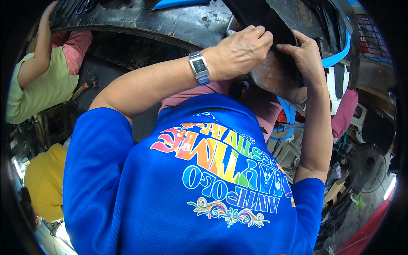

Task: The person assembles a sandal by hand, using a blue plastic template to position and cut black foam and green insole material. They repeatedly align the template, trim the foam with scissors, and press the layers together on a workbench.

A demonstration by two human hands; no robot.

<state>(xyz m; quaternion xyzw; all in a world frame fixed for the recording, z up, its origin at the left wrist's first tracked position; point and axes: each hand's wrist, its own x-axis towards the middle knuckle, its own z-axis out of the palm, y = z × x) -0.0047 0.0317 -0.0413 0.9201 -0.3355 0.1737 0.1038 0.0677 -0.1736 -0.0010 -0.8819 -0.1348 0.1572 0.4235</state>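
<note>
A wide black strip of flexible sheet material (272,26) runs down from the top of the view between my hands. My left hand (240,53), with a watch and a ring, is closed at the strip's left edge. Its fingers are curled and pressed together, and what they hold is hidden behind them. On the other side, my right hand (308,59) pinches the strip's right edge between thumb and fingers. Beneath both hands lies a worn, brownish board-like surface (272,74) at the near edge of the dark worktop (170,26).
Blue strips (340,56) hang over the worktop's right side; another blue piece (178,4) lies at the far edge. At left, a co-worker in light green (46,85) has an arm on the worktop. A person in yellow (44,182) is lower left. A fan (369,163) stands right.
</note>
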